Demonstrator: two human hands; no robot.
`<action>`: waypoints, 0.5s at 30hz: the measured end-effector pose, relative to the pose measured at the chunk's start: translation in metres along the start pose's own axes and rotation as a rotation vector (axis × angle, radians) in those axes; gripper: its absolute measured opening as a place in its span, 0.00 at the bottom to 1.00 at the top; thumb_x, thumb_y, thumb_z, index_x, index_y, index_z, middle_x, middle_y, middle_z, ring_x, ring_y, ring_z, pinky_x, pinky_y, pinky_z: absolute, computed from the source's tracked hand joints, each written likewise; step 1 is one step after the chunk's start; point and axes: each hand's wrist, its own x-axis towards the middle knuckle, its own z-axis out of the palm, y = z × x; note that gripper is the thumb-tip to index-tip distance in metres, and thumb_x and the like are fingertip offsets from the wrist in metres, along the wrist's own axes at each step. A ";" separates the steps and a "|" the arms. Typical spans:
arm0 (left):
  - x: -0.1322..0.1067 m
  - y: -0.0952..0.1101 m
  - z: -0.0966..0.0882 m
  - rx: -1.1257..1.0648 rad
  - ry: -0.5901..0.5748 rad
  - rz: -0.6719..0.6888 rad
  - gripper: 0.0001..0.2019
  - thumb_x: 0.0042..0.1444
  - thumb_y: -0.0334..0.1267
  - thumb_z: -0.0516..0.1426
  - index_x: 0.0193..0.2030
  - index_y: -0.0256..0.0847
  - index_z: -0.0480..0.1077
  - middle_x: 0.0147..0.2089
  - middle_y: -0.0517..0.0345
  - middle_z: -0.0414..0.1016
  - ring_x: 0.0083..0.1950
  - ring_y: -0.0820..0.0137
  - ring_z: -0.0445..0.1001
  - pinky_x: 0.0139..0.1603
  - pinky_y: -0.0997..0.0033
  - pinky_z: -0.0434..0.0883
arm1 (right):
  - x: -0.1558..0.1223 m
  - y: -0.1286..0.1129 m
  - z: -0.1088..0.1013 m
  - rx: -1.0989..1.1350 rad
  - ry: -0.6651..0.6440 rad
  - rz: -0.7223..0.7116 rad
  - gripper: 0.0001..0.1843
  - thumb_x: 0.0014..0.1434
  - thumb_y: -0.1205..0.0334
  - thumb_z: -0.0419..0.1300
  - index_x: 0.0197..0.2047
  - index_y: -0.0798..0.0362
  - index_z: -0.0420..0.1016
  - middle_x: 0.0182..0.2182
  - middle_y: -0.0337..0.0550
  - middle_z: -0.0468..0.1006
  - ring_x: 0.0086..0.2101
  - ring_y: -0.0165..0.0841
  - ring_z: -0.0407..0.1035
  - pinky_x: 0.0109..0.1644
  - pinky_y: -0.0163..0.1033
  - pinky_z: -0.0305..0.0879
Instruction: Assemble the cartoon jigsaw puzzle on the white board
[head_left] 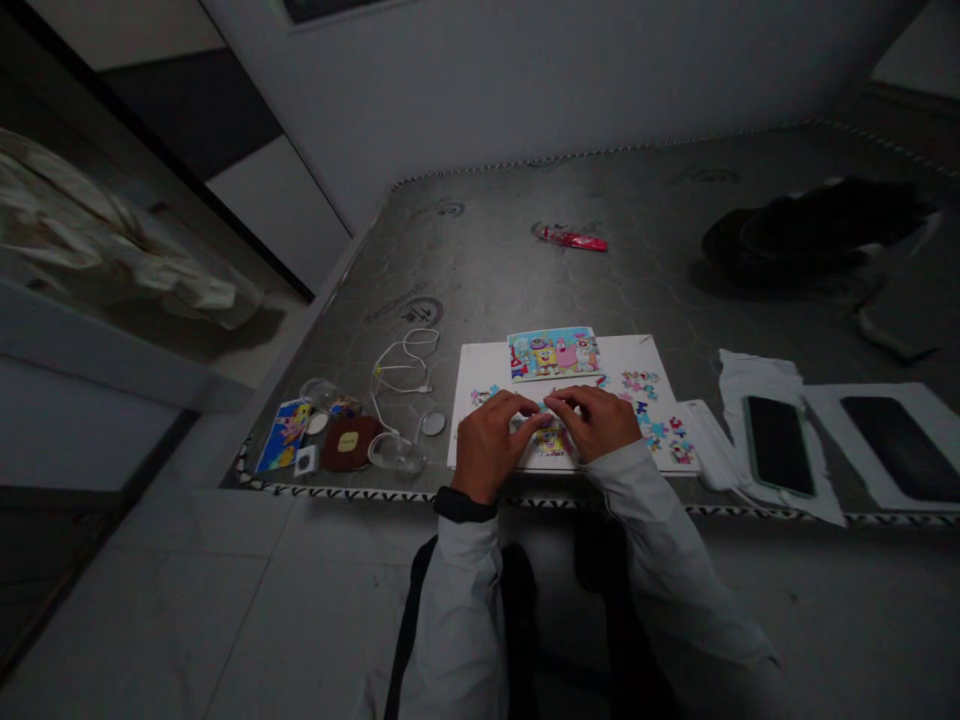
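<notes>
Far left, off the mattress (pixel 487 260), a crumpled pale cloth (pixel 112 240) lies on a ledge. At the mattress's near left corner: a colourful card (pixel 283 435), a small white square (pixel 306 460) and a brown round pouch (pixel 349 443) close together, with a white cable (pixel 401 370) looped just behind and a white disc (pixel 433 423) beside it. Next comes the white sheet (pixel 480 375), flat at the near edge right in front of you, with a cartoon picture card (pixel 553 352) at its far side. Your left hand (pixel 491 440) is on the sheet, fingers bent, tips pressed down on the joined puzzle pieces (pixel 551 440) at the sheet's near middle. Your right hand (pixel 600 420) does the same from the other side, and the fingertips of both nearly meet over the pieces. Can't tell if either hand pinches a piece or only presses. Loose puzzle pieces (pixel 660 415) are scattered on the sheet's right part. Further back, a red wrapper (pixel 574 238) lies alone. To the right, a dark phone (pixel 778 443) rests on white paper, a second dark slab (pixel 896 445) sits beside it, and a dark cloth (pixel 817 225) is heaped far right.
</notes>
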 end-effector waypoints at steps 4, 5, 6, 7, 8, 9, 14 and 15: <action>0.000 -0.002 0.001 -0.012 -0.004 -0.004 0.11 0.61 0.47 0.61 0.39 0.42 0.76 0.39 0.60 0.80 0.36 0.72 0.75 0.40 0.72 0.69 | 0.000 0.001 -0.001 -0.001 -0.018 -0.008 0.12 0.64 0.54 0.60 0.36 0.49 0.82 0.32 0.42 0.84 0.30 0.34 0.73 0.36 0.39 0.64; 0.000 -0.002 0.001 -0.010 -0.004 -0.006 0.10 0.61 0.47 0.61 0.39 0.42 0.76 0.39 0.60 0.80 0.37 0.73 0.75 0.40 0.72 0.68 | 0.000 0.001 -0.001 -0.001 -0.020 -0.009 0.12 0.64 0.53 0.60 0.36 0.49 0.82 0.33 0.41 0.83 0.30 0.34 0.73 0.36 0.39 0.64; 0.000 -0.002 0.001 -0.008 -0.003 -0.008 0.10 0.61 0.47 0.61 0.39 0.42 0.76 0.40 0.60 0.80 0.37 0.73 0.75 0.40 0.72 0.68 | 0.000 0.002 0.000 -0.002 -0.022 -0.010 0.12 0.64 0.53 0.60 0.37 0.49 0.82 0.33 0.41 0.84 0.31 0.33 0.73 0.37 0.39 0.64; 0.000 -0.002 0.001 -0.005 -0.002 -0.012 0.10 0.61 0.47 0.62 0.40 0.43 0.76 0.40 0.60 0.80 0.36 0.73 0.75 0.40 0.72 0.68 | 0.000 0.002 0.000 -0.004 -0.022 -0.013 0.12 0.64 0.53 0.60 0.37 0.49 0.82 0.33 0.41 0.84 0.31 0.34 0.73 0.37 0.39 0.64; 0.000 -0.002 0.001 -0.003 0.000 -0.016 0.10 0.60 0.47 0.62 0.40 0.43 0.76 0.40 0.60 0.80 0.36 0.73 0.75 0.40 0.72 0.68 | 0.000 0.002 0.000 -0.005 -0.026 -0.019 0.12 0.64 0.53 0.60 0.38 0.49 0.82 0.33 0.41 0.84 0.31 0.34 0.73 0.37 0.39 0.64; 0.000 -0.002 0.001 -0.001 0.001 -0.020 0.10 0.60 0.46 0.63 0.40 0.43 0.76 0.40 0.61 0.80 0.36 0.73 0.75 0.40 0.72 0.68 | -0.001 0.003 0.000 -0.006 -0.031 -0.025 0.12 0.64 0.53 0.60 0.38 0.49 0.82 0.33 0.42 0.84 0.31 0.34 0.74 0.38 0.39 0.64; 0.000 -0.001 0.000 0.007 0.003 -0.027 0.09 0.60 0.45 0.63 0.41 0.44 0.76 0.40 0.62 0.79 0.35 0.74 0.74 0.39 0.72 0.67 | -0.001 0.005 0.000 -0.022 -0.030 -0.049 0.12 0.65 0.53 0.60 0.40 0.48 0.83 0.34 0.41 0.84 0.32 0.34 0.74 0.39 0.40 0.65; 0.000 -0.001 0.000 0.008 0.003 -0.026 0.09 0.60 0.45 0.63 0.41 0.44 0.76 0.40 0.62 0.79 0.35 0.74 0.75 0.39 0.72 0.67 | -0.001 0.005 0.000 -0.024 -0.030 -0.055 0.12 0.65 0.53 0.60 0.41 0.48 0.83 0.34 0.40 0.84 0.31 0.33 0.74 0.39 0.40 0.64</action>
